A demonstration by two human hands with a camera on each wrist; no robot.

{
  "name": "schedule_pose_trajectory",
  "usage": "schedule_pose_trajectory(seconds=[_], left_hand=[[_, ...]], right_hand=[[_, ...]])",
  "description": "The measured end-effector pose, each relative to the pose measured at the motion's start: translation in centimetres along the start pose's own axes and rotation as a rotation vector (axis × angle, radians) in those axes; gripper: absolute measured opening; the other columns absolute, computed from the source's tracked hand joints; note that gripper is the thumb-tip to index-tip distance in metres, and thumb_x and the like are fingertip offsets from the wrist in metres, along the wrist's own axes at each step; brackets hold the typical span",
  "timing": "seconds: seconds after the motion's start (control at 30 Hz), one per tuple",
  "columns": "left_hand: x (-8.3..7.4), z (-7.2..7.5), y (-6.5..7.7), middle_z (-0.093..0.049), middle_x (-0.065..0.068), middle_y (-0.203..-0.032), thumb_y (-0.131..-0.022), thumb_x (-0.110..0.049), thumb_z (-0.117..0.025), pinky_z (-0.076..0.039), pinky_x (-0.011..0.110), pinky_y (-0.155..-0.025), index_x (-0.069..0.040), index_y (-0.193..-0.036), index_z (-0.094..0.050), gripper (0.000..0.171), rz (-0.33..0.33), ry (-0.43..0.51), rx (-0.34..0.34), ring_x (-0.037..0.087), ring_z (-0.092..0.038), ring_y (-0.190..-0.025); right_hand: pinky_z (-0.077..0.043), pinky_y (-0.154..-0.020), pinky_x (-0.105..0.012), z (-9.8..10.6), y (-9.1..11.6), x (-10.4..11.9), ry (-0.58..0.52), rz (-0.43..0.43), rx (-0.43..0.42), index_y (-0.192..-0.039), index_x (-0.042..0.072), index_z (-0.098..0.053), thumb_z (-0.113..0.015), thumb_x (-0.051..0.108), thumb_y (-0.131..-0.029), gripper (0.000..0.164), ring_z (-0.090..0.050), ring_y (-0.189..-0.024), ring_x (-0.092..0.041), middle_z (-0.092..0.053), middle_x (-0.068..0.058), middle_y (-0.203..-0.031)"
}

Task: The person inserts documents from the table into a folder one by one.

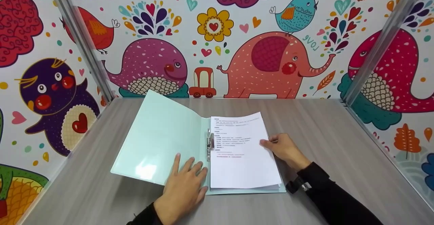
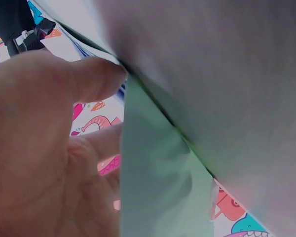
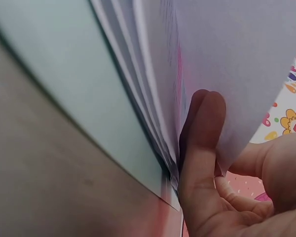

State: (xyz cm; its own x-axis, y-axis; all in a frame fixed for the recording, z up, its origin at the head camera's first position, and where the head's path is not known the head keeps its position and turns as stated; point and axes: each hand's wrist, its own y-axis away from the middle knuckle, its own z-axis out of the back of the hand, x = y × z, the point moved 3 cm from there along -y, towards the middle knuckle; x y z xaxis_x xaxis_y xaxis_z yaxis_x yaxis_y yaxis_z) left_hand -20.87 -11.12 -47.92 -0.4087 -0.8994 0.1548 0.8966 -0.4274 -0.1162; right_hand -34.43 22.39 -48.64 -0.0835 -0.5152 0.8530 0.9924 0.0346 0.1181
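A pale green ring binder (image 1: 162, 133) lies opened out, its front cover slanting up to the left. Printed pages sit on its right side, beside the metal clip (image 1: 208, 147) at the spine. My right hand (image 1: 288, 150) pinches the right edge of the top sheet of paper (image 1: 244, 172) between thumb and fingers. In the right wrist view that sheet (image 3: 246, 54) bends away from the pages (image 3: 133, 64) below. My left hand (image 1: 184, 187) rests with fingers extended on the cover's lower inner part, its thumb (image 2: 101, 76) near the spine's lower end.
The binder lies on a grey wood-grain table (image 1: 322, 133). Behind stands a wall panel (image 1: 217, 55) with cartoon animals, and patterned side panels meet it at metal corner posts (image 1: 84, 48). A dark band with a buckle (image 1: 300, 184) sits on the right wrist.
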Motion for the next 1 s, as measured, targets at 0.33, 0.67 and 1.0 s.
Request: schedule_pose_trajectory(seconds=[0.33,0.67,1.0], left_hand=[[0.0,-0.1,-0.1,-0.074,0.005,-0.158,-0.107,-0.053,-0.077,-0.037,0.076,-0.138,-0.017,-0.150,-0.076,0.055,0.005,0.013,0.016,0.036,-0.061,-0.158],[0.0,0.0,0.0,-0.074,0.006,-0.158,-0.108,-0.051,-0.077,-0.037,0.076,-0.138,-0.016,-0.150,-0.076,0.055,0.000,0.031,0.009,0.036,-0.062,-0.157],[0.1,0.1,0.1,-0.074,0.005,-0.157,-0.107,-0.051,-0.078,-0.038,0.075,-0.138,-0.016,-0.149,-0.076,0.054,-0.006,0.025,-0.019,0.036,-0.062,-0.156]], right_hand=[[-0.056,-0.067,-0.030,0.5,0.3,-0.1,0.028,-0.011,0.018,-0.119,-0.005,-0.080,-0.083,0.033,-0.111,0.039,-0.066,-0.080,-0.021,-0.072,-0.012,-0.096],[-0.075,-0.077,-0.036,1.3,0.7,-0.3,0.026,0.011,0.034,-0.130,-0.014,-0.074,-0.082,0.027,-0.112,0.046,-0.079,-0.083,-0.020,-0.080,-0.023,-0.108],[-0.072,-0.066,-0.029,2.3,0.7,-0.5,0.016,0.056,0.013,-0.118,-0.013,-0.077,-0.081,0.017,-0.112,0.031,-0.081,-0.071,-0.017,-0.081,-0.018,-0.091]])
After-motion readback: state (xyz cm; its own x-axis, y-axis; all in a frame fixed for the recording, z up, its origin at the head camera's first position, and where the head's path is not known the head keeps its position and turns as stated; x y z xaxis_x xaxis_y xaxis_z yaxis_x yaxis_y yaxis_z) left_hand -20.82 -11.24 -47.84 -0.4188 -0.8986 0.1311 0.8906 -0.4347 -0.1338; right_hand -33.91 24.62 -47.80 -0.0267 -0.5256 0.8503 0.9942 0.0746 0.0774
